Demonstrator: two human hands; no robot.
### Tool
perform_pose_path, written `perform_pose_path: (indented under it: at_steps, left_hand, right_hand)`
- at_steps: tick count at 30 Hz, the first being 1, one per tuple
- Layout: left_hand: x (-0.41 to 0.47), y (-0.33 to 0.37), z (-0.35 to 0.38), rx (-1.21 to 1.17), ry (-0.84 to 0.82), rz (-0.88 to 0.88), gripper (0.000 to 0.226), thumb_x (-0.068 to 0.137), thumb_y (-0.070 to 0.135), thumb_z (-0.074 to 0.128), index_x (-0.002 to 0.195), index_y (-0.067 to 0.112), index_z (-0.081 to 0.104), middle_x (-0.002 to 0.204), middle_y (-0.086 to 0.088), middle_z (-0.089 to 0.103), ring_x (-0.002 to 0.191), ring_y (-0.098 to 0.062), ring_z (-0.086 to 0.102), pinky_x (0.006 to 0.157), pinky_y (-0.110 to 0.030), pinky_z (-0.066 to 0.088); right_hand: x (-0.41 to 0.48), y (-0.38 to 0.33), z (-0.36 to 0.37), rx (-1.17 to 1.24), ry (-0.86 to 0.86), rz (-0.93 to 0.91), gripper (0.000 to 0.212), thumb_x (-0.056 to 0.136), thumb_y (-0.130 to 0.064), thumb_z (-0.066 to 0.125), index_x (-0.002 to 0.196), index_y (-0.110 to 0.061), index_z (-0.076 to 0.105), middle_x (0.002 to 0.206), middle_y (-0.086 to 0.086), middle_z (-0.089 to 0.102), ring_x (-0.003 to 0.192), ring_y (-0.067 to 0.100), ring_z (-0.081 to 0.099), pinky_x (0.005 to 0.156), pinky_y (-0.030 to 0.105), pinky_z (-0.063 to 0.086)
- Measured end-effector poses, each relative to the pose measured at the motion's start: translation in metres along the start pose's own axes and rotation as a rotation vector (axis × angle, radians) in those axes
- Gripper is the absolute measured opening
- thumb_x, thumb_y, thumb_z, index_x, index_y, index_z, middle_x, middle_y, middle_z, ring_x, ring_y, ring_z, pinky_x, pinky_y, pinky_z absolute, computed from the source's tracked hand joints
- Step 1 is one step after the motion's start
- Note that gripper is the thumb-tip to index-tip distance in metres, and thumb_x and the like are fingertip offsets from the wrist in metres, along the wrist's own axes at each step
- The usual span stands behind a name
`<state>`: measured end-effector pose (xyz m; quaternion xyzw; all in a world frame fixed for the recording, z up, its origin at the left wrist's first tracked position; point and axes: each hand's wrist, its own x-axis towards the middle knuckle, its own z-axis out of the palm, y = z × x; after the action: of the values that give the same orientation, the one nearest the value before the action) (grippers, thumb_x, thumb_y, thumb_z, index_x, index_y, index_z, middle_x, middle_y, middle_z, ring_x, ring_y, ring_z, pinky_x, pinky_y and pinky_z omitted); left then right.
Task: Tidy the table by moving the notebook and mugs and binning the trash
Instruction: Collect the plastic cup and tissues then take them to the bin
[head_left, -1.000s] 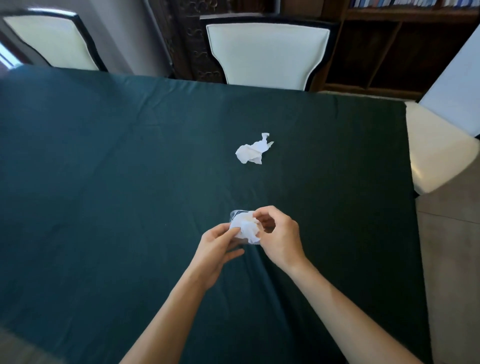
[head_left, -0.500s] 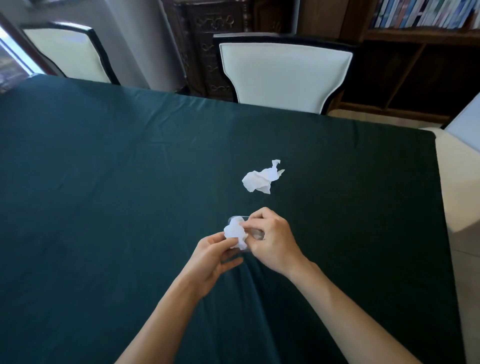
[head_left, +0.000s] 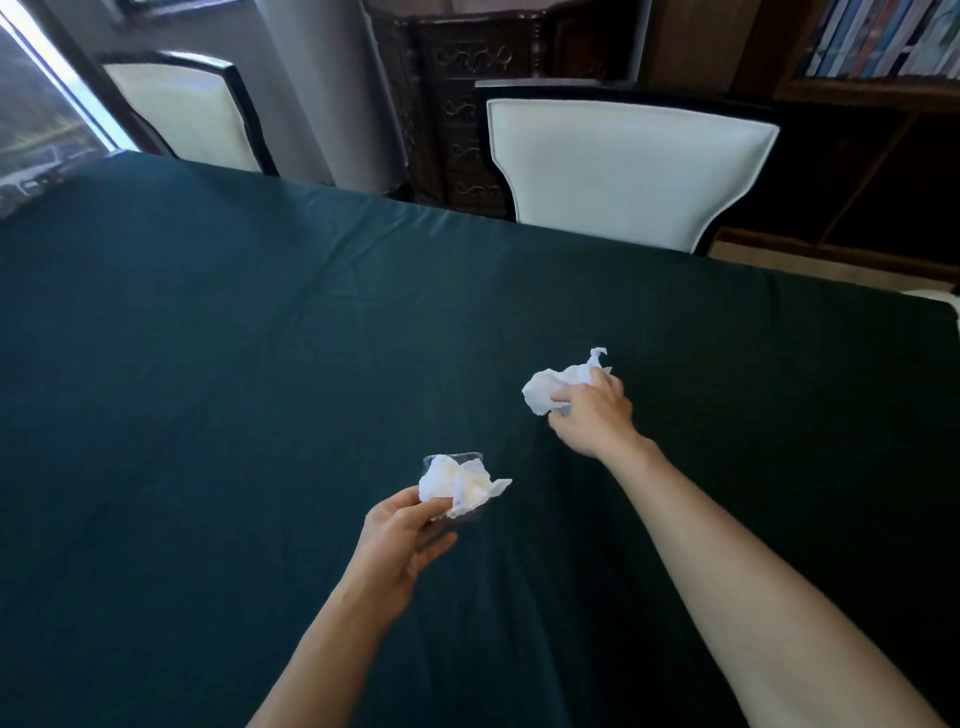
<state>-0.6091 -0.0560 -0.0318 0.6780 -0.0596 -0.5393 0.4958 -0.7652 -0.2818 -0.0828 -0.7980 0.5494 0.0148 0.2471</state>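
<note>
Trash gathering, I judge: my left hand (head_left: 400, 540) pinches one tissue wad (head_left: 457, 483), my right hand's (head_left: 592, 415) fingers close on the second wad (head_left: 550, 387); next, lift it and find a bin

Lighting and image quality: daylight from my far left, dim room beyond.

The bright window strip (head_left: 49, 93) is blown out with glare. The dark green tablecloth (head_left: 208, 364) shows soft sheen and faint fold shadows. The far carved dark wood cabinet (head_left: 467, 104) sits underexposed. Wide-angle distortion bends edges; my forearms look slightly soft.
</note>
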Motion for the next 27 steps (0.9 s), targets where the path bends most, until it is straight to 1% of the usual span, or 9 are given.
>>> perform_pose_path:
  at_steps: [2, 4, 8, 11, 14, 17, 22, 25, 27]
  left_hand:
    - [0.000, 0.002, -0.005, 0.012, 0.011, 0.001, 0.016, 0.096, 0.002, 0.063, 0.104, 0.007, 0.076, 0.107, -0.012, 0.081, 0.104, -0.026, 0.076, 0.085, -0.035, 0.056]
    - [-0.002, 0.005, -0.012, 0.023, 0.021, 0.004, 0.016, 0.096, 0.003, 0.064, 0.104, 0.007, 0.077, 0.107, -0.012, 0.081, 0.106, -0.027, 0.076, 0.085, -0.035, 0.056]
    - [-0.008, 0.008, -0.024, 0.040, 0.034, 0.003, 0.016, 0.095, 0.004, 0.065, 0.105, 0.007, 0.077, 0.113, -0.014, 0.080, 0.111, -0.029, 0.075, 0.085, -0.035, 0.055]
    - [-0.014, 0.012, -0.034, 0.052, 0.046, 0.006, 0.016, 0.096, 0.005, 0.065, 0.106, 0.008, 0.077, 0.113, -0.013, 0.081, 0.111, -0.028, 0.076, 0.084, -0.034, 0.056]
    - [-0.021, 0.020, -0.042, 0.051, 0.043, 0.028, 0.017, 0.096, 0.006, 0.065, 0.107, 0.009, 0.077, 0.109, -0.009, 0.082, 0.107, -0.024, 0.077, 0.084, -0.034, 0.055]
    - [-0.030, 0.027, -0.054, 0.044, 0.057, 0.052, 0.016, 0.096, 0.006, 0.066, 0.106, 0.009, 0.077, 0.105, -0.006, 0.083, 0.104, -0.022, 0.078, 0.086, -0.035, 0.056]
    - [-0.054, 0.040, -0.079, 0.011, 0.097, 0.112, 0.018, 0.094, 0.009, 0.069, 0.110, 0.008, 0.076, 0.107, -0.006, 0.083, 0.103, -0.021, 0.078, 0.084, -0.033, 0.058]
    - [-0.075, 0.058, -0.099, 0.013, 0.089, 0.186, 0.017, 0.093, 0.006, 0.068, 0.108, 0.003, 0.076, 0.104, -0.011, 0.082, 0.088, -0.019, 0.077, 0.075, -0.029, 0.055]
    - [-0.093, 0.072, -0.115, 0.036, 0.068, 0.246, 0.018, 0.091, 0.001, 0.066, 0.102, 0.003, 0.079, 0.095, -0.010, 0.077, 0.081, -0.019, 0.066, 0.072, -0.031, 0.050]
  right_hand:
    - [0.005, 0.001, 0.000, -0.089, -0.051, 0.026, 0.025, 0.089, -0.028, 0.056, 0.111, -0.028, 0.067, 0.143, 0.014, 0.027, 0.112, 0.037, 0.047, 0.087, 0.040, 0.048]
    - [0.008, 0.001, 0.004, -0.117, -0.097, 0.038, 0.029, 0.086, -0.025, 0.055, 0.114, -0.027, 0.061, 0.129, 0.013, 0.039, 0.095, 0.031, 0.050, 0.073, 0.036, 0.044]
    - [0.006, -0.002, 0.006, -0.080, -0.049, 0.130, 0.013, 0.088, -0.020, 0.053, 0.095, -0.011, 0.059, 0.105, 0.008, 0.055, 0.085, 0.026, 0.057, 0.064, 0.032, 0.042]
    - [-0.004, -0.008, 0.002, 0.048, 0.023, 0.072, 0.020, 0.091, -0.018, 0.049, 0.089, -0.011, 0.067, 0.104, 0.008, 0.057, 0.077, 0.025, 0.057, 0.062, 0.032, 0.047]
    - [-0.026, -0.027, -0.004, 0.294, 0.161, -0.001, 0.026, 0.092, -0.022, 0.055, 0.072, -0.016, 0.071, 0.083, 0.000, 0.066, 0.079, 0.025, 0.061, 0.062, 0.029, 0.046]
    - [-0.062, -0.065, -0.014, 0.609, 0.252, -0.050, 0.011, 0.086, -0.030, 0.071, 0.084, -0.021, 0.078, 0.082, -0.010, 0.074, 0.081, 0.013, 0.069, 0.074, 0.029, 0.054]
    - [-0.141, -0.146, -0.035, 1.024, 0.212, -0.222, 0.013, 0.085, -0.023, 0.080, 0.096, -0.022, 0.074, 0.081, -0.002, 0.078, 0.078, 0.013, 0.074, 0.073, 0.027, 0.059]
    - [-0.182, -0.197, -0.033, 0.981, 0.126, -0.419, 0.008, 0.090, -0.023, 0.076, 0.097, -0.020, 0.080, 0.087, -0.004, 0.078, 0.082, 0.011, 0.073, 0.075, 0.028, 0.059]
    - [-0.201, -0.226, -0.027, 0.879, 0.120, -0.487, 0.012, 0.089, -0.020, 0.077, 0.100, -0.022, 0.082, 0.096, -0.010, 0.075, 0.089, 0.002, 0.069, 0.076, 0.015, 0.054]
